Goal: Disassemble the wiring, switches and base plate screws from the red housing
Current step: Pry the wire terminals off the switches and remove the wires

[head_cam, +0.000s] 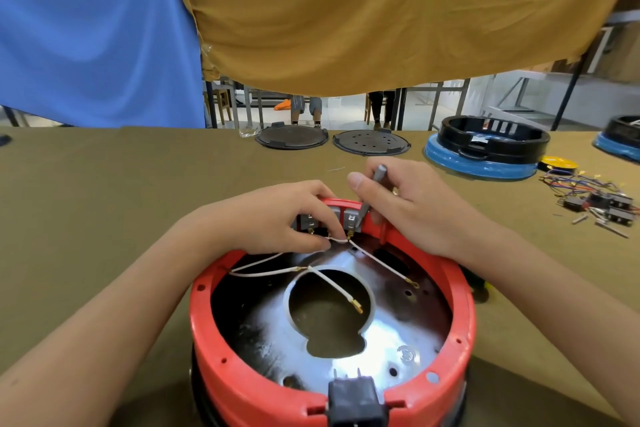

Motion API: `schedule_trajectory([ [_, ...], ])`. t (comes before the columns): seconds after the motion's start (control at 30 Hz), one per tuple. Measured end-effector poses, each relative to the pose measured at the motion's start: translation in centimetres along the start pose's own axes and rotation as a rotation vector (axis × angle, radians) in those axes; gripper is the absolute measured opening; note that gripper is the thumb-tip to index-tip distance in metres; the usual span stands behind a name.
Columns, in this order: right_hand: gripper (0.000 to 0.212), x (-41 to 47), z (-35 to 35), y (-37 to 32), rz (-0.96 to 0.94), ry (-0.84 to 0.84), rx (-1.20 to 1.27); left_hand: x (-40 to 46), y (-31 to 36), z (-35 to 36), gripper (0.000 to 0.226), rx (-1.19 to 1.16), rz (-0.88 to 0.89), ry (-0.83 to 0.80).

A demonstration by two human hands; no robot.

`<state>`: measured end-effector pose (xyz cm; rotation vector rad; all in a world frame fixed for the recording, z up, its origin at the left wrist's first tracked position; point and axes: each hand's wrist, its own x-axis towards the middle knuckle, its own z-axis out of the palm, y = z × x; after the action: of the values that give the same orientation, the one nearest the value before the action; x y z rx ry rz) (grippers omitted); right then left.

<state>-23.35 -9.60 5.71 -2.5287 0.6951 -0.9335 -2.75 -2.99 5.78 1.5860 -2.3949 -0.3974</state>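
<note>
The round red housing [464, 305] stands open-side up in front of me, a shiny metal base plate [388, 333] inside it. White wires [332, 282] with brass terminals run across the plate to grey switches [351, 218] at the far rim. My left hand [277, 218] pinches a white wire just below the switches. My right hand [412, 204] grips a grey tool [372, 189] whose tip sits against the right switch. A black plug socket [355, 399] sits in the near rim.
Two black round lids [291, 137] [371, 142] lie at the table's far edge. A black and blue housing [485, 149] stands far right, a second one at the frame edge. Loose wires, switches and screws [595, 198] lie on the right. Blue and mustard cloths hang behind.
</note>
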Motion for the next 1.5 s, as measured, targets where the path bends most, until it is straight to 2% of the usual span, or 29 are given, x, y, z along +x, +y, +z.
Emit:
schedule_trajectory([
  [0.2, 0.033, -0.4, 0.1, 0.5, -0.029, 0.025, 0.032, 0.4, 0.3, -0.8, 0.022, 0.016, -0.01, -0.034],
  [0.33, 0.033, -0.5, 0.1, 0.6, -0.044, 0.04, 0.038, 2.0, 0.7, -0.9, 0.007, 0.119, 0.021, -0.033],
  [0.43, 0.032, -0.5, 0.1, 0.6, -0.035, 0.048, 0.052, 2.2, 0.4, -0.3, 0.002, 0.105, 0.051, 0.016],
  [0.6, 0.034, -0.5, 0.2, 0.5, -0.001, 0.067, 0.11, 1.8, 0.0, 0.1, 0.002, 0.076, 0.059, 0.056],
  [0.73, 0.034, -0.4, 0.2, 0.4, 0.054, 0.011, 0.124, 1.8, -0.1, 0.2, 0.006, 0.05, 0.06, 0.058],
  [0.97, 0.032, -0.9, 0.0, 0.3, -0.017, 0.1, 0.072, 1.6, 0.0, 0.2, 0.012, 0.013, 0.039, 0.066],
  [1.2, 0.028, -1.0, -0.2, -0.2, -0.063, 0.023, 0.011, 1.5, 0.0, 0.2, 0.009, 0.005, 0.049, 0.057],
  [1.5, 0.031, -0.5, 0.2, 0.4, 0.074, 0.053, 0.178, 1.6, 0.1, 0.2, 0.011, 0.003, 0.045, 0.05],
])
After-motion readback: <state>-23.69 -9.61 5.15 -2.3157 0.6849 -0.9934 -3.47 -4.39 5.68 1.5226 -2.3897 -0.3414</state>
